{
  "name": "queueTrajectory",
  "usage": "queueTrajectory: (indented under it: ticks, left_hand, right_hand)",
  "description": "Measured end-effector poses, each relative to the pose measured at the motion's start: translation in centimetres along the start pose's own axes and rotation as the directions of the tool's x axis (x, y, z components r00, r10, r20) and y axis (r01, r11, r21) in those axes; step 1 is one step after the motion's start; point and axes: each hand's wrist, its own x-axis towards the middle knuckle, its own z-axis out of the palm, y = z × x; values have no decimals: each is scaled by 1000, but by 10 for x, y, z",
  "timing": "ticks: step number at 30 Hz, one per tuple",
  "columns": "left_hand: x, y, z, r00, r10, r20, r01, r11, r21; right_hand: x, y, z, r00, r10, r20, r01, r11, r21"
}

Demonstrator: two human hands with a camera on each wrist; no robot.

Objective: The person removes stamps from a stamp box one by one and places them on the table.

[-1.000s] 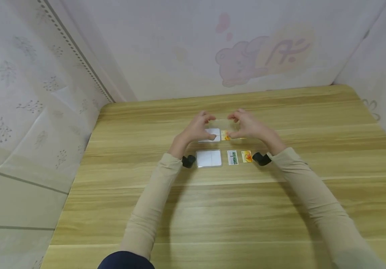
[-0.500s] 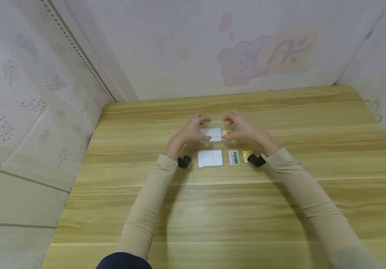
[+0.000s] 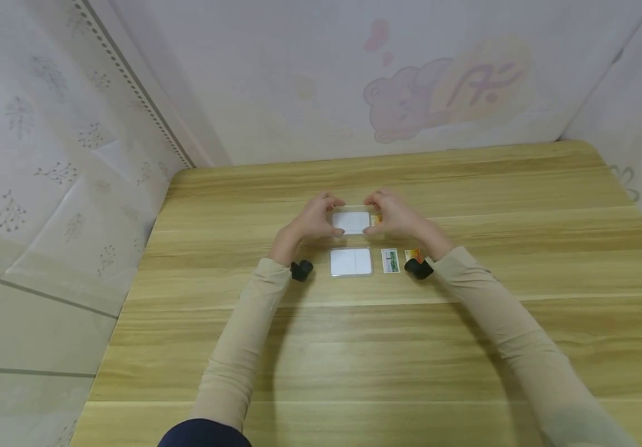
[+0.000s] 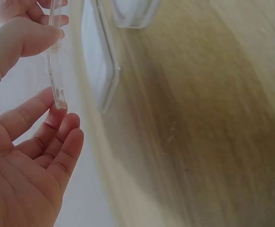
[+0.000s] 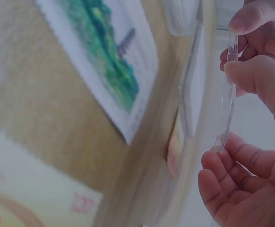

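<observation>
Between both hands is a clear plastic cover [image 4: 55, 71], thin and rectangular, held above the far clear case with a white insert [image 3: 351, 222]. My left hand [image 3: 314, 218] pinches its left end between thumb and fingers. The right hand [image 3: 398, 218] grips the opposite end the same way; the right wrist view shows the cover [image 5: 227, 109] edge-on. In the head view the cover overlaps the far case. Beside that case lies an orange-yellow stamp [image 3: 376, 220], partly hidden by the right hand.
Nearer me on the wooden table [image 3: 354, 360] lies a second case with a white insert [image 3: 351, 262]. To its right are a green landscape stamp [image 3: 390, 261] and a yellow-red stamp [image 3: 413, 254], partly behind the black right wrist camera [image 3: 418, 269]. A curtain [image 3: 276, 93] hangs behind the table.
Both hands have shifted left and slightly nearer with the clear cover, from between the far case and stamp to over the far case. The items on the table have stayed put.
</observation>
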Motion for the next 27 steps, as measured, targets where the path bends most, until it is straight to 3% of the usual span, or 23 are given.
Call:
queueTrajectory:
  ticks: [8, 27]
  left_hand:
    - [2, -7, 3, 999, -29, 23, 29, 999, 14]
    - [2, -14, 8, 999, -33, 27, 33, 999, -15]
  right_hand:
    - [6, 4, 9, 1000, -4, 2, 4, 1000, 3]
    - [7, 5, 14, 999, -49, 10, 50, 997, -56]
